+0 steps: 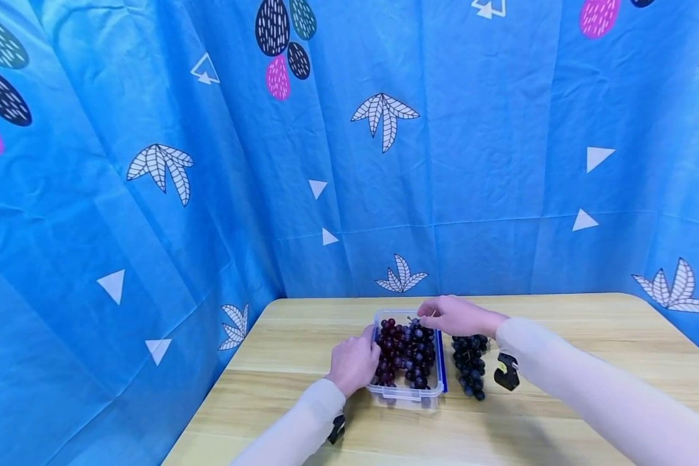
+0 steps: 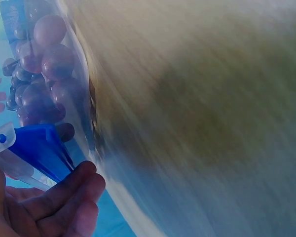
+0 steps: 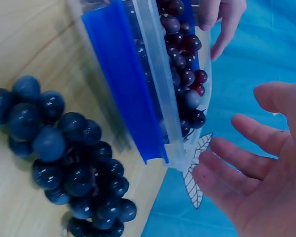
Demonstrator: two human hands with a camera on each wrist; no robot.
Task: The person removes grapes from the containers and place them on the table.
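A clear plastic container (image 1: 408,393) with blue side latches holds red and dark grapes (image 1: 404,346). My left hand (image 1: 352,364) grips its left side; in the left wrist view, the fingers curl at a blue latch (image 2: 39,148) that stands out from the wall. Over the container's far right corner is my right hand (image 1: 451,314), its fingers loosely bent and spread. The right wrist view shows nothing in that palm, with the fingertips close to the container's end. A bunch of dark blue grapes (image 1: 470,366) lies on the table just right of the container.
A light wooden table (image 1: 291,336) carries everything. Behind it and to the left hangs a blue patterned curtain (image 1: 477,168), close to the table's far edge. Each wrist wears a small black device, such as the one on the right sleeve (image 1: 506,371).
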